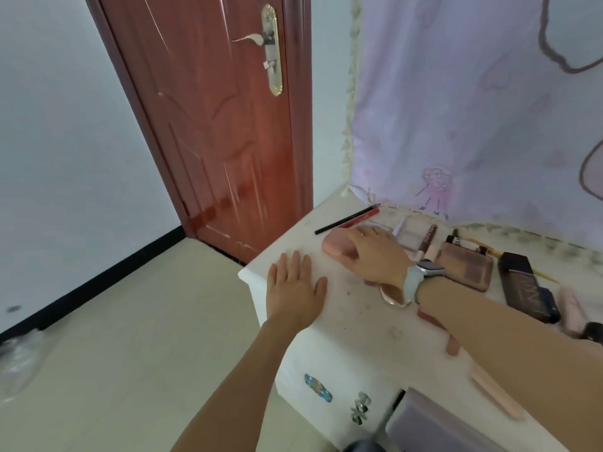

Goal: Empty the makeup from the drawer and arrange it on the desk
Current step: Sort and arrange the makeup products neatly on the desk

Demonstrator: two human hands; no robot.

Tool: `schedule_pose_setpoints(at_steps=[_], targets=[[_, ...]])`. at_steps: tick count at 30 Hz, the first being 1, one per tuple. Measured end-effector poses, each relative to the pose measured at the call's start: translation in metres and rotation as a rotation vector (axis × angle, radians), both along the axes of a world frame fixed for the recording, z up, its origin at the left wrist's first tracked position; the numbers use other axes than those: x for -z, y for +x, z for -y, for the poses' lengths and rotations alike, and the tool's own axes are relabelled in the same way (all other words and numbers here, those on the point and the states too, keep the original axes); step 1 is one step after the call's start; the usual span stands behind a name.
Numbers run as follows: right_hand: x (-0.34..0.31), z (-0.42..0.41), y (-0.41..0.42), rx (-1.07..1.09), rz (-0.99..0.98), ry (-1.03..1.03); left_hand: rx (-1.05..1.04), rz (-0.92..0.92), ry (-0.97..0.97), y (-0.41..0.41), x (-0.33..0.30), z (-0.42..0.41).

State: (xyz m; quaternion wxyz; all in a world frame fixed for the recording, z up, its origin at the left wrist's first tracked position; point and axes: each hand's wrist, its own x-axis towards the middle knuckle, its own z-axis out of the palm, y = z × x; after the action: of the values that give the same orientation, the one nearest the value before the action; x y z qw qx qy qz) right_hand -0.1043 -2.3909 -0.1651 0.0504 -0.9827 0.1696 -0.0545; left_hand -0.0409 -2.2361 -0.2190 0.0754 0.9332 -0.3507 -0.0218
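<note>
A drawer stands open under the white bench at the lower right; what lies inside is too blurred to tell. On the bench the makeup is laid out: two pencils near the far corner, a brown palette, a dark box beside it, and a pink stick near the front edge. The right hand curls round a pink sponge resting on the bench. The left hand lies flat, fingers spread, holding nothing. A lilac cloth hangs behind; a red-brown door stands left.
</note>
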Motion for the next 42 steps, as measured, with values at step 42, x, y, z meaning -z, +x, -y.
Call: schedule_pose_setpoints(at_steps=[42], targets=[[-0.04,-0.036,-0.111,-0.257,0.466,0.527,-0.047,-1.292,-1.346,-0.081,-0.083,-0.019]])
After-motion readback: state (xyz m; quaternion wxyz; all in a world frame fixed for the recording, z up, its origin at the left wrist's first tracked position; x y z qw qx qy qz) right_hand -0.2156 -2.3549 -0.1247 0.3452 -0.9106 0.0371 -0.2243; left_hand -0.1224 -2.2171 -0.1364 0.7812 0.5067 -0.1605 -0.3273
